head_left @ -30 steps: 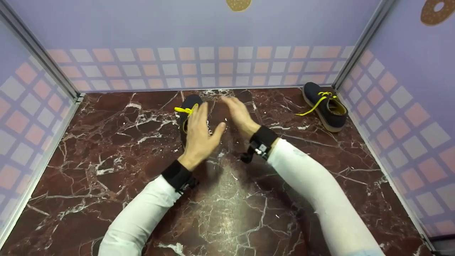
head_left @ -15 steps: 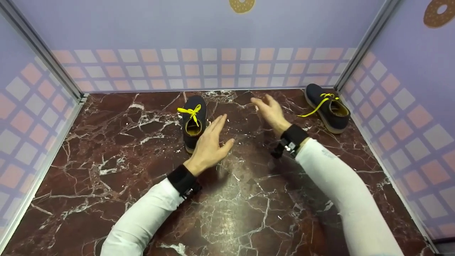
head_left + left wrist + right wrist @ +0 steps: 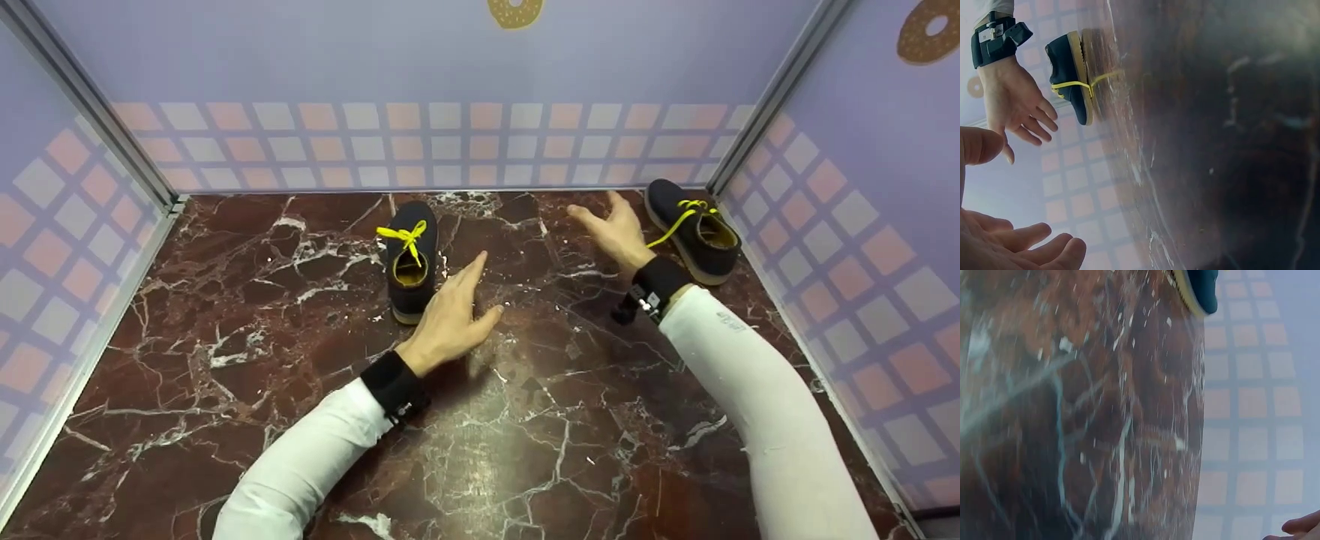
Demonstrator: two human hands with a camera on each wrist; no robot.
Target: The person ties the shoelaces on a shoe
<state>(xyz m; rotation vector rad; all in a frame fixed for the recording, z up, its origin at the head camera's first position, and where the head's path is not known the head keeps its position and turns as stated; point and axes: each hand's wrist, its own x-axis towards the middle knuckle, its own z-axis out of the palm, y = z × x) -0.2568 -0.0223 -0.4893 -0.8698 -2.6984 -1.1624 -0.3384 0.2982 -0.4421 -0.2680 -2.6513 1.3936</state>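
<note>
Your left hand is hovering by the heel of the dark lace-up shoe at centre-left, fingers straight, thumb apart; that shoe's toe is facing the back wall, long axis running nearly straight away from you. Your right hand, fingers spread, is hovering left of the far-right-corner shoe, whose toe is slanting back and left.

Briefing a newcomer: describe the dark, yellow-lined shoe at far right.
On the glossy red marbled surface, follow the lilac back wall to its right end. A dark shoe with yellow lining stands there. Its yellow lace trails long; the other dark shoe bears a short yellow bow.
</note>
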